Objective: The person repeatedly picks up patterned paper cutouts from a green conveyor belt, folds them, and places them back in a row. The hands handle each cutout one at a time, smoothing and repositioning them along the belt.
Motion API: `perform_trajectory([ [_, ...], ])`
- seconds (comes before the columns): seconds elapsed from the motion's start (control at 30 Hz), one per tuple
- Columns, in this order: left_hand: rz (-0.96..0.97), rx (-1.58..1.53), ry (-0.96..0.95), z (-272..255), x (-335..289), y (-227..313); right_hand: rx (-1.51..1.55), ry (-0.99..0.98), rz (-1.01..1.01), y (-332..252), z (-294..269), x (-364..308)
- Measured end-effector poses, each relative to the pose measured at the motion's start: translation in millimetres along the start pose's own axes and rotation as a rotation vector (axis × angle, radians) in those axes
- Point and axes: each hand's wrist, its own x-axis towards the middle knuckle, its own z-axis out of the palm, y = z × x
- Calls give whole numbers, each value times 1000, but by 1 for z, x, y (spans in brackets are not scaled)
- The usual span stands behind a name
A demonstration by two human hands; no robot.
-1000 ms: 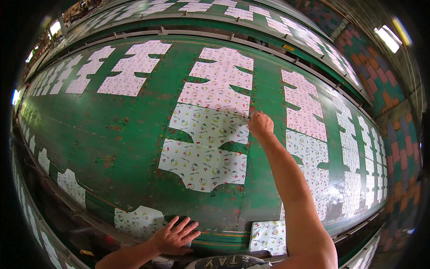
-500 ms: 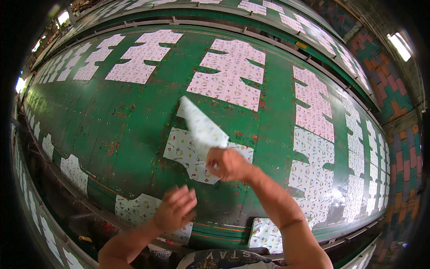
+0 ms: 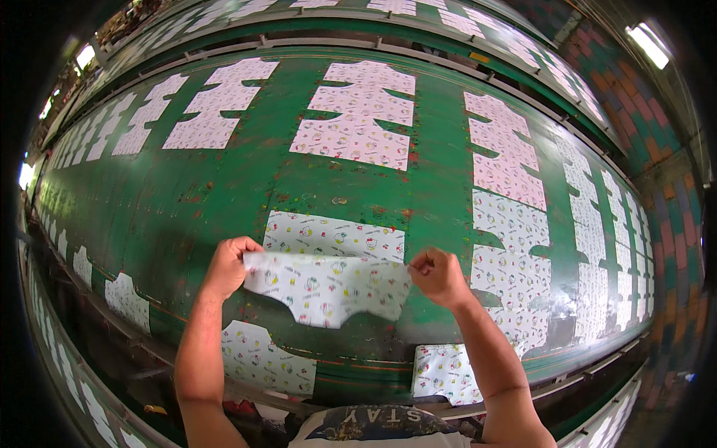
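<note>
A white cut fabric piece (image 3: 328,290) with a small colourful cartoon print is stretched between my hands over the green table (image 3: 224,187). Its left corner is pinched in my left hand (image 3: 228,267). At the opposite corner my right hand (image 3: 441,276) grips the edge with curled fingers. The lower edge hangs curved and slightly blurred. Just beyond it lies another white printed piece (image 3: 336,233), flat on the table and partly covered by the held one.
Pinkish printed pieces (image 3: 358,112) lie flat in columns along the far side. White ones (image 3: 511,272) continue the column at right. By the near edge are a folded-looking pile (image 3: 441,369) and a single piece (image 3: 265,358). A metal rail (image 3: 299,407) runs along that edge.
The fabric was folded and swinging from my right hand alone; now it is spread between both hands. My left hand has risen and taken its left corner, and the right has shifted rightward.
</note>
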Motion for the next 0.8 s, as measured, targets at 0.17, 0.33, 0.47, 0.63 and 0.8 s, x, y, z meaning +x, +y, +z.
perform_trajectory([
  [0.17,161,449,184,15,52,-33,-295,220,-210,18,29,38],
  [0.33,107,287,290,27,80,-55,-428,217,-126,29,41,72],
  [0.47,181,376,327,26,85,-66,-455,257,-77,33,45,80],
  [0.63,234,422,399,27,80,-71,-499,208,-10,26,42,89],
  [0.8,252,436,451,32,80,-70,-574,100,168,12,34,91],
])
